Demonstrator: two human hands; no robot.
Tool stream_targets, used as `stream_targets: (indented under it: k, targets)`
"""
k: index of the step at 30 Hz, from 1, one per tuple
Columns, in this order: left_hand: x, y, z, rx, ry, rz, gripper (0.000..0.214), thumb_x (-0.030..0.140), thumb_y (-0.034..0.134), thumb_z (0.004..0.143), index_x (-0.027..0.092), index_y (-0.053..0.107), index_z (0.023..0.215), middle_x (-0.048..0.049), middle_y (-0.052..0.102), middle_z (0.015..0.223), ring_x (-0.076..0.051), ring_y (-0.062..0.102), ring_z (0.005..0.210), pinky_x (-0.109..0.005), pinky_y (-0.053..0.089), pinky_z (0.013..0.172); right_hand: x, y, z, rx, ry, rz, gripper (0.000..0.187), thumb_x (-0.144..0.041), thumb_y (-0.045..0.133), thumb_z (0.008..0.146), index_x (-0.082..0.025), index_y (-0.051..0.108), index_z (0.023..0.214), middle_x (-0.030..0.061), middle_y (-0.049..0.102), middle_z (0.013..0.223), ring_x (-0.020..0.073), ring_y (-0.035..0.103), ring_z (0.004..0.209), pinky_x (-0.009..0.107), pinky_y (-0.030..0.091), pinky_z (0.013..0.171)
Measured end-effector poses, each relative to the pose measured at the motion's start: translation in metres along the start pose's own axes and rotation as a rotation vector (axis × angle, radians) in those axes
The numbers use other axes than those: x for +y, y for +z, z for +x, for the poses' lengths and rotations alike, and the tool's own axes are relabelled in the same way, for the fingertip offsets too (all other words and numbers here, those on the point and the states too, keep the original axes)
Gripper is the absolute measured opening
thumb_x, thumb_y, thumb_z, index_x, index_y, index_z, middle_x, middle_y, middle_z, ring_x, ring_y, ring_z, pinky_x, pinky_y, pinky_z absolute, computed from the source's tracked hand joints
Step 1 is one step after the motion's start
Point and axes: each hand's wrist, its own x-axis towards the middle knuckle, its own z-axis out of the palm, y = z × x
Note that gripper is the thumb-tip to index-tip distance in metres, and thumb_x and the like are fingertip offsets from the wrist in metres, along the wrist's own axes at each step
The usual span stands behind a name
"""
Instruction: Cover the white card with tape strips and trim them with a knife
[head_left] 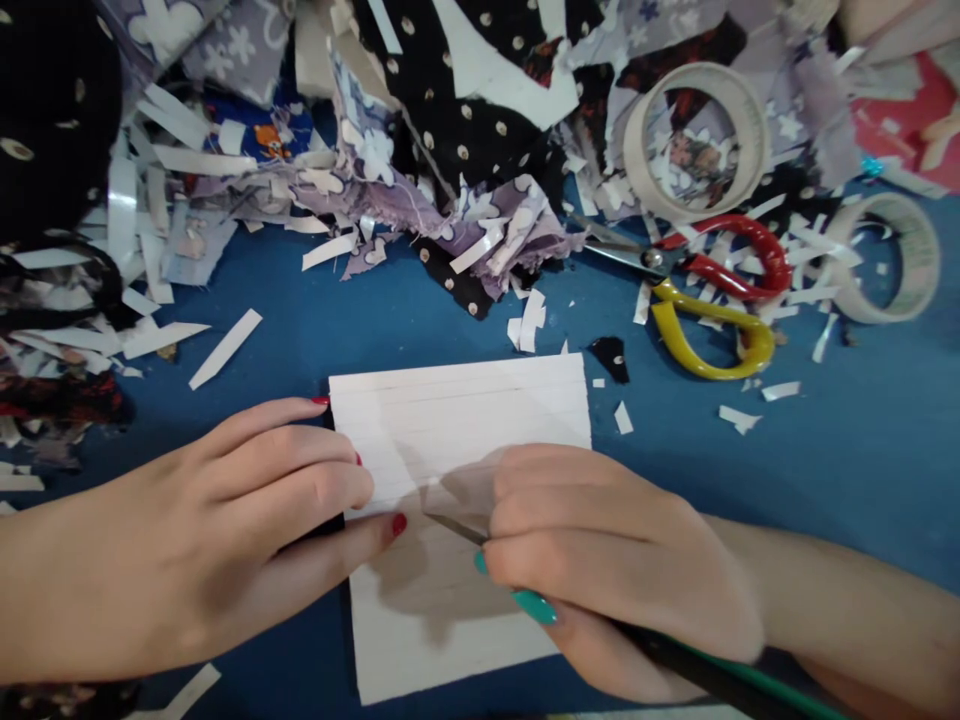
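Note:
A white sheet or pad of paper with faint lines across it lies on the blue table in front of me. My left hand grips its left edge, the thumb resting on top and the fingers bent along the side. In my right hand is a slim pointed tool, closed in a pen-like grip. Its thin grey tip touches or nearly touches the middle of the paper. The black and green handle runs out under the wrist to the lower right; whether it is a knife or a brush I cannot tell.
Fabric scraps, purple floral and black dotted, heap along the back among white paper strips. Scissors with red and yellow handles lie at the right, near a large tape roll and a smaller tape roll.

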Motion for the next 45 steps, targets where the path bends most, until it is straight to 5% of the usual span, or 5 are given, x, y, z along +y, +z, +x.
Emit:
stream_targets:
  k: [20, 37, 45]
  targets:
    - [-0.005, -0.0061, 0.006, -0.002, 0.071, 0.06, 0.045, 0.006, 0.037, 0.109, 0.023, 0.075, 0.126, -0.0008, 0.07, 0.109, -0.02, 0.065, 0.11, -0.035, 0.033, 0.129, 0.0009, 0.0084, 0.0085, 0.113, -0.034, 0.004, 0.022, -0.004, 0.043, 0.099, -0.022, 0.054, 0.097, -0.0036, 0.056, 0.071, 0.0137, 0.055, 0.061, 0.027, 0.049, 0.058]
    - [-0.0032, -0.0024, -0.0005, -0.05, 0.057, 0.074, 0.037, 0.01, 0.044, 0.108, 0.023, 0.071, 0.129, -0.0031, 0.067, 0.115, -0.023, 0.062, 0.116, -0.042, 0.036, 0.128, 0.003, 0.005, 0.0085, 0.062, -0.122, -0.07, 0.027, -0.001, 0.04, 0.101, -0.02, 0.058, 0.092, 0.0002, 0.06, 0.073, 0.0147, 0.055, 0.066, 0.028, 0.049, 0.064]
    - [-0.0032, -0.004, 0.0014, -0.041, 0.064, 0.075, 0.039, 0.011, 0.038, 0.112, 0.023, 0.072, 0.126, -0.0019, 0.067, 0.113, -0.023, 0.061, 0.116, -0.04, 0.037, 0.125, 0.0057, 0.0087, -0.0004, -0.031, -0.121, -0.21, 0.032, -0.016, 0.043, 0.107, -0.023, 0.06, 0.08, 0.0018, 0.057, 0.075, 0.0165, 0.056, 0.068, 0.031, 0.052, 0.065]
